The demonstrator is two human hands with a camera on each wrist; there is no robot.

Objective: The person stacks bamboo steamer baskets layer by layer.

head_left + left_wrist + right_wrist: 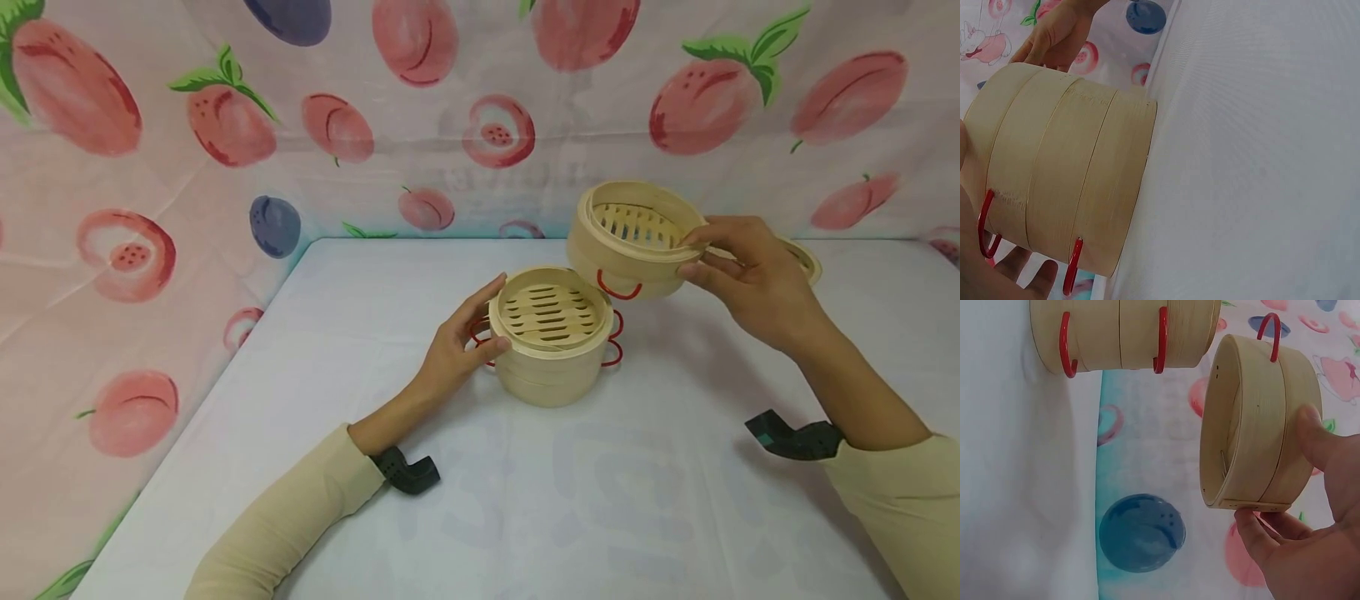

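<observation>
A stack of bamboo steamer baskets [551, 379] with red loop handles stands upright on the white table, its slatted top facing up. My left hand [450, 346] grips the stack's left side, thumb at the front and fingers behind. Raised behind and right of the stack, another bamboo steamer basket [618, 258] tilts in the air. My right hand [757, 279] holds it by its right rim. In the right wrist view, the thumb lies on one side of the raised basket [1266, 425] and the fingers on its lower edge. Its open underside faces the stack side.
A round bamboo piece [806, 260] lies on the table behind my right hand, mostly hidden by it. The white tabletop [637, 500] meets a fruit-print cloth [570, 150] at the back and left. Dark devices [795, 437] are worn on both wrists.
</observation>
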